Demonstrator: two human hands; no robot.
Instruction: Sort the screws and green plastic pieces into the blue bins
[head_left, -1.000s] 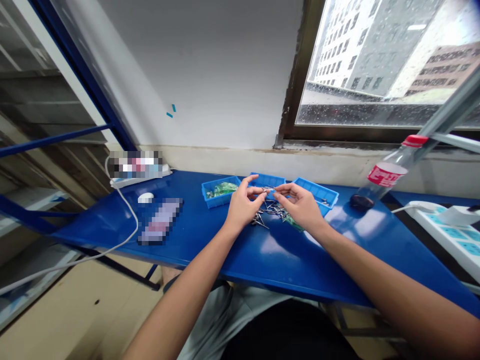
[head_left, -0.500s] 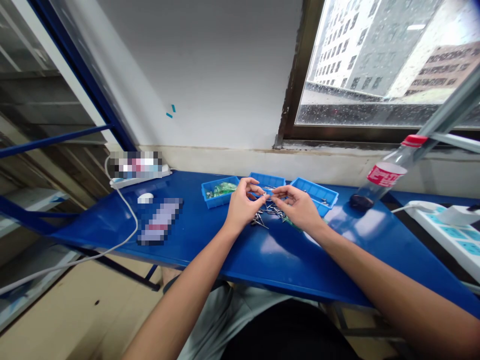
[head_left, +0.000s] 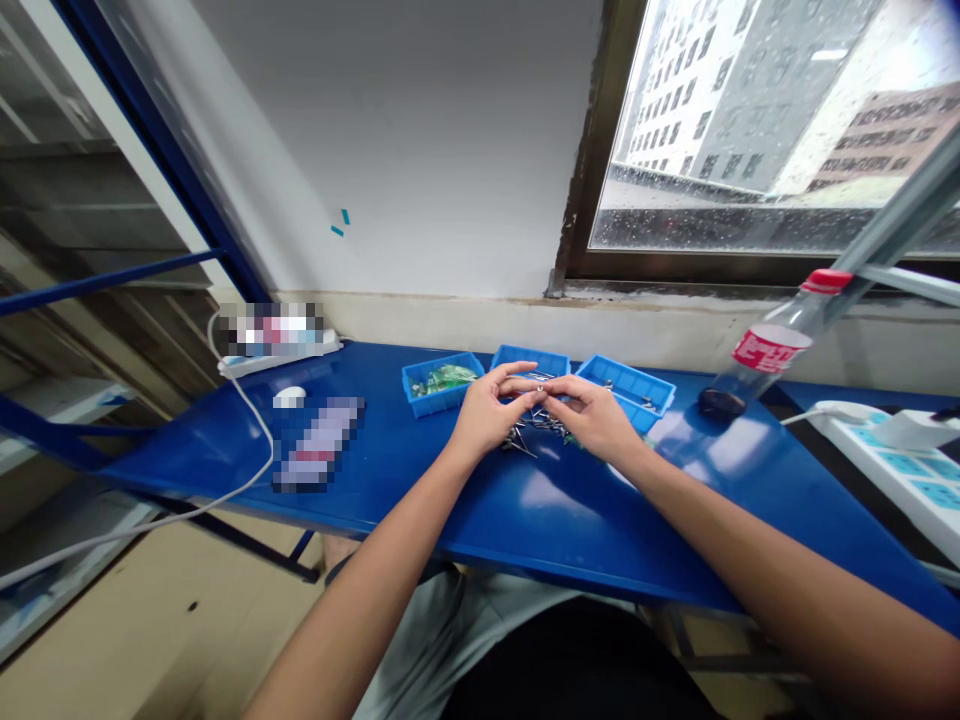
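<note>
My left hand (head_left: 487,410) and my right hand (head_left: 592,412) meet fingertip to fingertip above a heap of small metal screws (head_left: 529,432) on the blue table (head_left: 420,480). Both pinch a tiny metal piece between thumb and fingers; I cannot make out exactly what it is. Three small blue trays stand just behind the hands: the left tray (head_left: 441,382) holds green parts, the middle tray (head_left: 534,360) is partly hidden by my fingers, and the right tray (head_left: 630,384) holds a few small parts.
A plastic bottle with a red cap and label (head_left: 772,345) leans at the right by a dark round object (head_left: 721,402). A white power strip (head_left: 900,470) lies at the far right. A white cable (head_left: 247,420) and blurred items lie on the left.
My hands have drawn closer together and dropped slightly toward the heap of screws; the fingertips now touch.
</note>
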